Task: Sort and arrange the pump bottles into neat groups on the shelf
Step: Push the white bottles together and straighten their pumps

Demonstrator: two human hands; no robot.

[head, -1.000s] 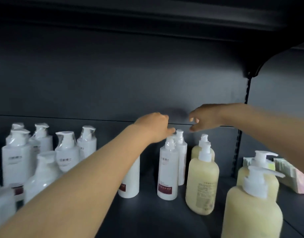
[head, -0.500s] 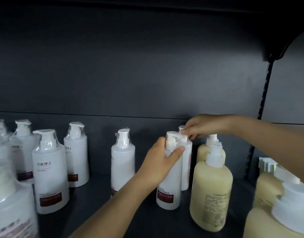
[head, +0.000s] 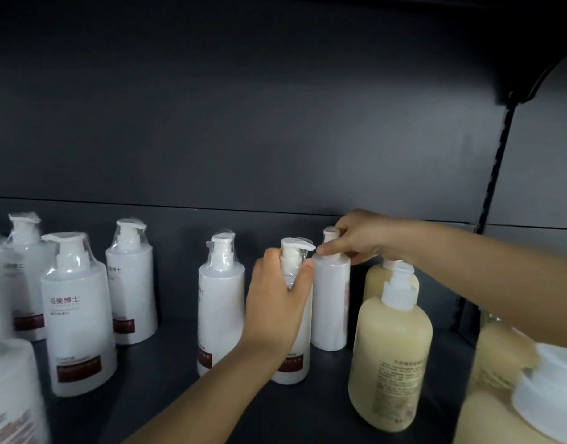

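Observation:
Several white pump bottles with dark red labels stand on a dark shelf (head: 166, 398). My left hand (head: 277, 302) wraps the neck and shoulder of a slim white pump bottle (head: 291, 363) at the centre. Just behind it to the right, my right hand (head: 355, 238) pinches the pump top of a second slim white bottle (head: 329, 309). Both bottles stand upright on the shelf. A wider white bottle (head: 220, 302) stands just left of my left hand. Cream-yellow pump bottles (head: 391, 357) group on the right.
More white bottles (head: 78, 315) crowd the left side, some blurred at the frame edge (head: 9, 395). Another cream bottle (head: 512, 405) looms at the lower right. The dark back panel (head: 275, 139) and a slotted upright (head: 496, 168) close off the shelf behind and to the right.
Both hands came down from above the bottles and closed on the two slim white ones. The view has moved closer and shifted left, showing more white bottles.

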